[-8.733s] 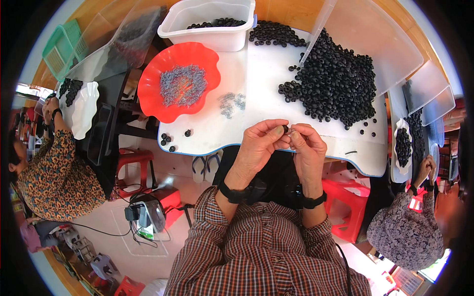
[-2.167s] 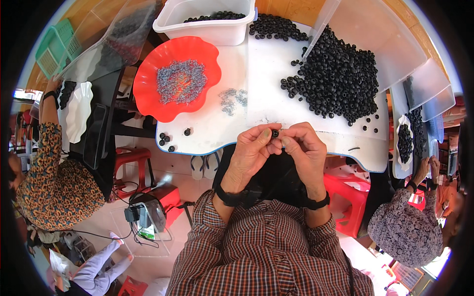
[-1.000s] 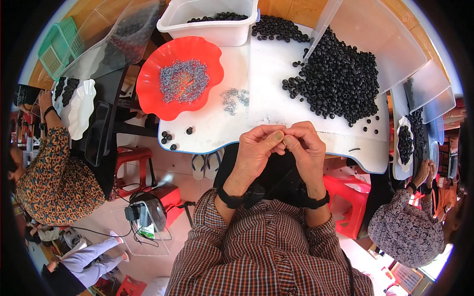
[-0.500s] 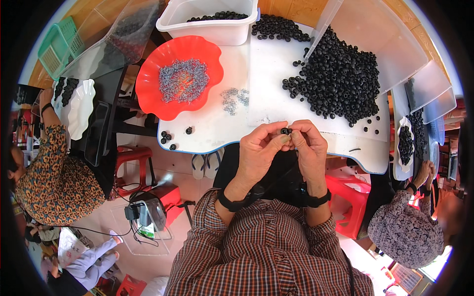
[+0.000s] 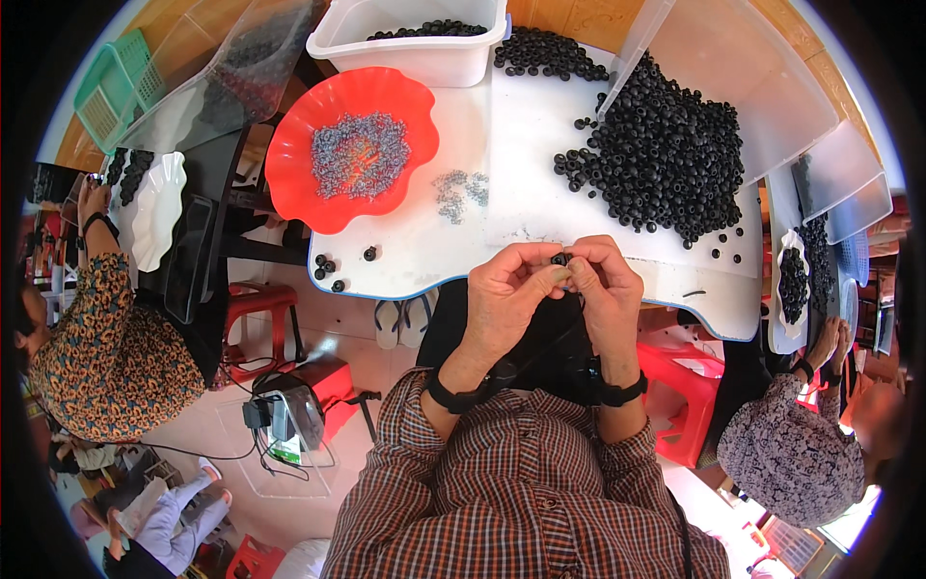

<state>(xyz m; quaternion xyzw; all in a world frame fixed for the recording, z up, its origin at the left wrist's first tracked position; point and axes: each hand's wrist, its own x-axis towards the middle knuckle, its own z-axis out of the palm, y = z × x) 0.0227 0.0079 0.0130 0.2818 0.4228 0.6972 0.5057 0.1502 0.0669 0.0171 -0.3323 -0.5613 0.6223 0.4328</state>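
Holding a small black bead [image 5: 559, 259] at the near edge of the white table [image 5: 540, 183], the left hand [image 5: 506, 289] had thumb and fingertips clamped on it. The right hand [image 5: 610, 289] had its fingertips together beside it; whether they also gripped the bead could not be told. The bead would likely handle as light, stiff and slippery, best taken by opposite sides. Fingers hid most of it. A heap of black beads [image 5: 666, 154] lay beyond, before a transparent bin [image 5: 762, 87]. The red bowl [image 5: 289, 174] and white tub [image 5: 415, 68] stood farther left.
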